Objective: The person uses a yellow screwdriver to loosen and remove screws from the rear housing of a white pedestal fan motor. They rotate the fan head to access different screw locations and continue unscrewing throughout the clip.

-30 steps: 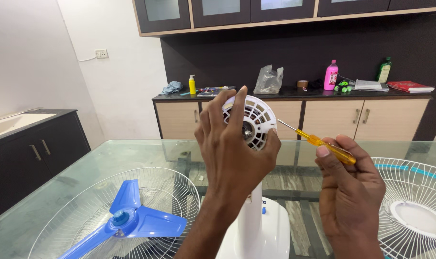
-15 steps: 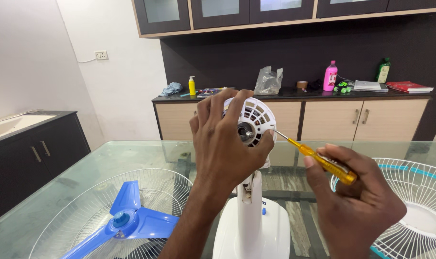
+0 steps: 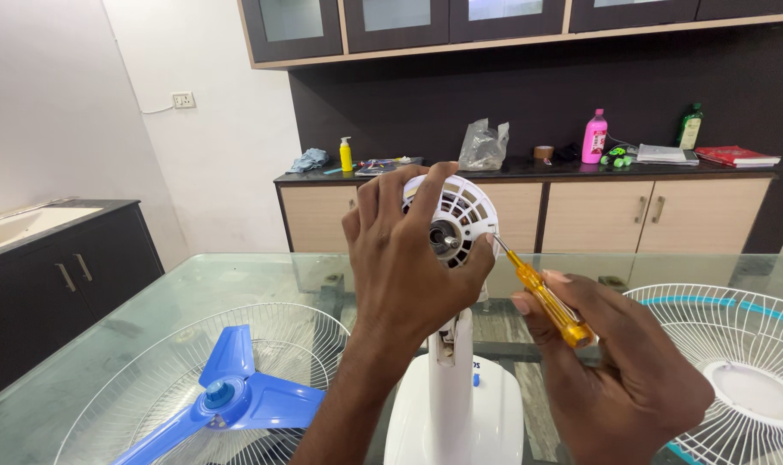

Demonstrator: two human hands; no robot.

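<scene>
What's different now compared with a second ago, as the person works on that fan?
The right hand shifted the yellow screwdriver lower, its tip now at the right edge of the white motor housing. The left hand kept its grip on the housing. The blue blade and wire guards stayed put.

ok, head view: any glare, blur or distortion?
Head view: sharp and evenly lit, no motion blur on left hand or right hand; glass table mirrors the cabinets; upper cabinet doors show pale reflections; edges bow slightly.
</scene>
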